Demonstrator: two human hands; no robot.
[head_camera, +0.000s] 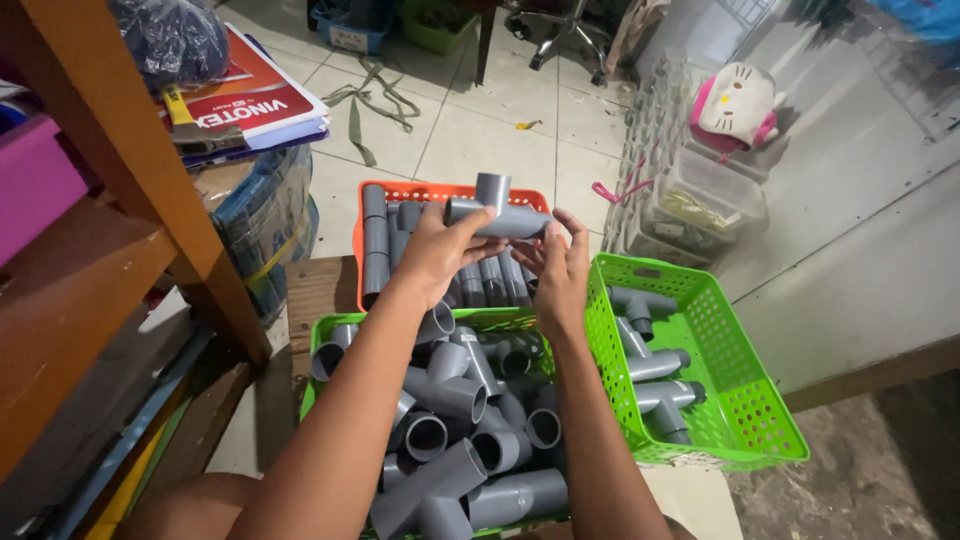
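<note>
Both hands hold one grey plastic pipe piece (495, 212), a T-shaped fitting joined to a short tube, above the baskets. My left hand (438, 250) grips its left end with fingers wrapped around it. My right hand (560, 268) touches its right end with the fingertips. Below my arms a green basket (325, 330) is heaped with several grey T-fittings (450, 440). An orange basket (400, 192) behind it holds several short grey tubes (375, 235). To the right a second green basket (745, 420) holds a few assembled grey pieces (655, 365).
A wooden shelf post (150, 170) and shelf stand at the left, with a red booklet (250, 100) and a wrapped bundle (260, 215). Clear plastic boxes (700, 205) and a white and pink pouch (735, 105) sit at the right. Tiled floor (480, 130) lies behind.
</note>
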